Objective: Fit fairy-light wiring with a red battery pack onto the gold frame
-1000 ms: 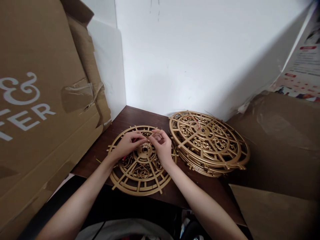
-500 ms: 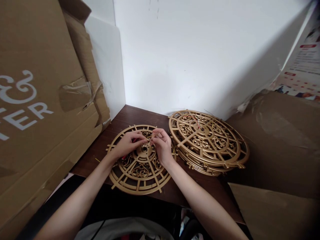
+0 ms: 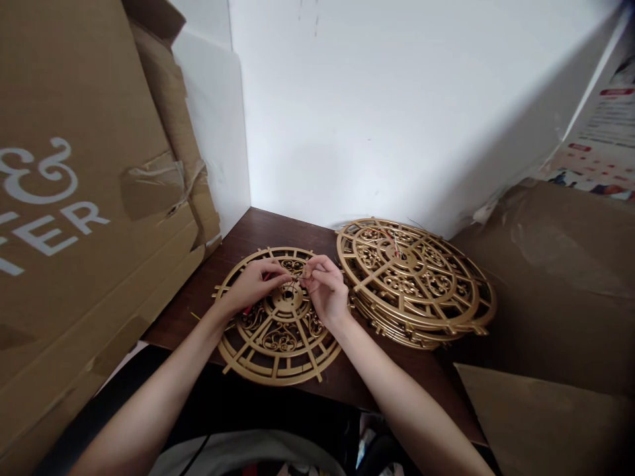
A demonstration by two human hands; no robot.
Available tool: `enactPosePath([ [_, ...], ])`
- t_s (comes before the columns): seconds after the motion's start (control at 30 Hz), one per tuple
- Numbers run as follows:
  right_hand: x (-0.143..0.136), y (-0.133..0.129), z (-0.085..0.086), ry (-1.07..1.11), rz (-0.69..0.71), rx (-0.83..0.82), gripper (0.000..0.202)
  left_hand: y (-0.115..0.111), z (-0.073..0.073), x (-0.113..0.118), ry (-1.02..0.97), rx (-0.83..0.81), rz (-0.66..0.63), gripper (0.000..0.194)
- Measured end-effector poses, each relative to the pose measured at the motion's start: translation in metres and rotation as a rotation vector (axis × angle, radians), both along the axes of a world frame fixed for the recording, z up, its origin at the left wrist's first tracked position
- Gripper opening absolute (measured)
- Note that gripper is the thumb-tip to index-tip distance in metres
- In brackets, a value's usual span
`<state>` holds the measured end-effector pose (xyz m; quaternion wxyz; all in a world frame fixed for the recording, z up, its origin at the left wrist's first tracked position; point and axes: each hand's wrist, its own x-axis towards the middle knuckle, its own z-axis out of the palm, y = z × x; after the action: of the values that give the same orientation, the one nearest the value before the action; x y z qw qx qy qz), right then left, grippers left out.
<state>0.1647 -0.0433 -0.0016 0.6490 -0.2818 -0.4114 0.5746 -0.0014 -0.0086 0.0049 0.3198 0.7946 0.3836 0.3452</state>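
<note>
A round gold openwork disc [image 3: 275, 363] lies flat on the dark brown table, partly under both hands. Above its hub, my left hand [image 3: 258, 283] pinches a thin wire [image 3: 300, 277] between thumb and fingers. Close by on the right, my right hand [image 3: 325, 284] has its fingers closed on the same thin wire. Something red shows under my left hand; what it is cannot be made out. To the right, a stack of similar gold discs [image 3: 409, 284] stands, with red and pale wires at the centre of the top one.
A large cardboard box [image 3: 74, 264] rises on the left, and more cardboard [image 3: 565, 284] stands on the right. Behind the brown table [image 3: 268, 228] is a white wall [image 3: 377, 112]. A thin yellow piece sticks out beside the left forearm.
My right hand has turned slightly and moved a little to the right, away from my left hand. The view has shifted very slightly.
</note>
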Motion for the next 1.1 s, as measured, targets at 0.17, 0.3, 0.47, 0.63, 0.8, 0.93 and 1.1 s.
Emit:
enactPosePath([
  [0.17,0.0004,0.0008,0.0012,-0.020,-0.005,0.008,0.015,0.0016,-0.0015,-0.0005,-0.001,-0.012,0.002,0.026],
  [0.3,-0.0001,0.0018,0.0014,0.016,-0.017,-0.016,0.013,0.0014,-0.0014,-0.0004,0.001,-0.016,-0.005,0.024],
  [0.47,0.0004,0.0032,-0.0002,0.057,-0.005,-0.012,0.015,0.0010,-0.0005,-0.0005,0.008,-0.041,0.000,0.023],
  [0.63,0.0016,0.0033,-0.0011,0.053,0.018,0.005,0.017,0.0023,-0.0030,-0.0010,0.012,-0.040,0.004,0.022],
  [0.8,0.0008,0.0030,-0.0001,0.053,0.028,-0.034,0.021,0.0036,-0.0062,-0.0011,-0.005,-0.057,0.005,0.023],
  [0.93,-0.0014,0.0037,-0.0003,-0.008,-0.040,-0.059,0.019,0.0009,-0.0035,-0.0007,-0.024,-0.090,0.004,0.024],
  [1.1,-0.0034,0.0057,-0.0036,-0.076,-0.098,-0.059,0.017,-0.0027,-0.0018,0.0005,-0.159,-0.142,0.073,0.036],
])
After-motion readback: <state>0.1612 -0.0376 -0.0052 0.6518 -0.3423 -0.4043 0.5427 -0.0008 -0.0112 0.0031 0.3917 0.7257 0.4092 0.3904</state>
